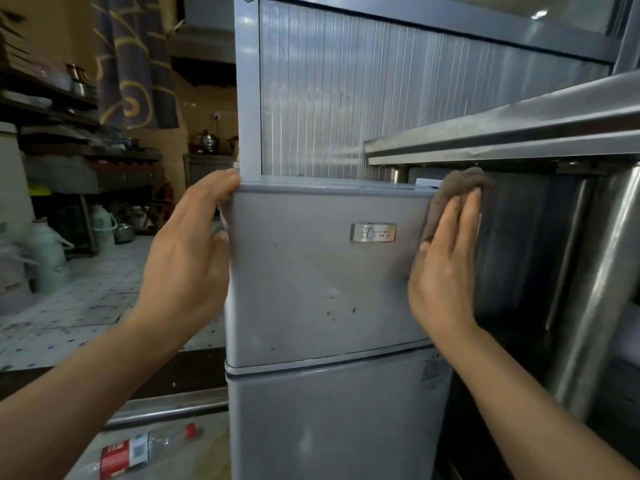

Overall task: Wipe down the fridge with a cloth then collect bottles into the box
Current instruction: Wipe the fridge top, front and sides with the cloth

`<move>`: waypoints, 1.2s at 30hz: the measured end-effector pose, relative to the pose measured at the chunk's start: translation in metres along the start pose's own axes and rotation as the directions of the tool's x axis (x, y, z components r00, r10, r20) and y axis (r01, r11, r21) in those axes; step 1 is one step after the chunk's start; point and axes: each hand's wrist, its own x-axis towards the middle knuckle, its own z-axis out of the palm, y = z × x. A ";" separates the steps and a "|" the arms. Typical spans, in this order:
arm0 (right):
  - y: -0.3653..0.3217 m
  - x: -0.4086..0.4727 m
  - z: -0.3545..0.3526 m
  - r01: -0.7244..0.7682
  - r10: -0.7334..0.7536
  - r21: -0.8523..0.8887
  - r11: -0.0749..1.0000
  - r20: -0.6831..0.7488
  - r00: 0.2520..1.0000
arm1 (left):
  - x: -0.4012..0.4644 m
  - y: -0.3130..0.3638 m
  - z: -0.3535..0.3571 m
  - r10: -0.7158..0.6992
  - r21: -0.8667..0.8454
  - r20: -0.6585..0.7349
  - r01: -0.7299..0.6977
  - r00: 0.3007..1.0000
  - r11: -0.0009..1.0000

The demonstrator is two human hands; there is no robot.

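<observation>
Small grey fridge (325, 271), speckled door, brown cloth (446, 202)

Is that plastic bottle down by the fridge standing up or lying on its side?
Lying on its side. The plastic bottle lies flat at lower left beside the fridge, its red cap pointing right and its red label facing up.

Silver-grey fridge (325, 271), speckled with small brown spots low on the upper door. Chrome badge (373, 232) with dark lettering. Grey-brown cloth (450, 199). Clear bottle (138, 452) with red label, white lettering, red cap. Pale ribbed panel (381, 98), vertical stripes. Dark blue-grey curtain (135, 60) with yellow swirls. Light floor (86, 299) dotted with dark spots. Pale green flasks (48, 251). Ochre wall (204, 109).
</observation>
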 end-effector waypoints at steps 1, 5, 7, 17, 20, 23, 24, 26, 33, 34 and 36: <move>-0.009 -0.005 0.003 0.005 -0.005 0.015 1.000 -0.030 1.000 | 0.000 -0.001 0.001 -0.004 -0.008 -0.013 0.004 1.000 1.000; -0.019 -0.066 0.024 0.147 -0.147 0.046 0.988 -0.019 0.989 | 0.000 -0.004 0.004 -0.021 -0.028 -0.044 0.020 0.999 0.999; -0.012 -0.082 0.026 0.216 -0.217 0.042 0.976 0.035 0.976 | 0.000 -0.005 0.003 -0.028 -0.036 -0.037 0.027 0.999 0.999; -0.055 -0.034 0.025 0.175 -0.138 0.310 0.935 -0.140 0.981 | 0.003 -0.004 0.001 -0.069 -0.101 -0.028 0.065 0.997 0.993; -0.042 -0.028 0.024 0.274 -0.216 0.318 0.908 -0.206 0.954 | 0.006 -0.005 -0.007 -0.075 -0.113 0.044 0.080 0.996 0.990; -0.060 -0.025 0.026 0.206 -0.119 0.311 0.928 -0.276 0.954 | 0.012 -0.009 -0.020 -0.076 -0.137 0.141 0.095 0.987 0.986; -0.075 -0.029 0.029 0.196 -0.108 0.313 0.929 -0.277 0.955 | 0.013 -0.009 -0.023 -0.078 -0.158 0.161 0.104 0.984 0.982; -0.101 -0.040 0.035 0.248 -0.172 0.308 0.919 -0.253 0.952 | 0.014 -0.009 -0.026 -0.083 -0.204 0.194 0.123 0.977 0.971; -0.112 -0.040 0.035 0.535 -0.521 0.260 0.804 -0.128 0.844 | 0.013 -0.012 -0.035 -0.047 -0.217 0.281 0.111 0.958 0.970; -0.108 -0.032 0.032 0.591 -0.580 0.246 0.768 -0.121 0.805 | 0.013 -0.013 -0.036 -0.056 -0.204 0.270 0.114 0.961 0.972; -0.110 -0.015 0.027 0.665 -0.658 0.225 0.712 -0.115 0.744 | 0.011 -0.016 -0.039 -0.087 -0.186 0.242 0.135 0.966 0.973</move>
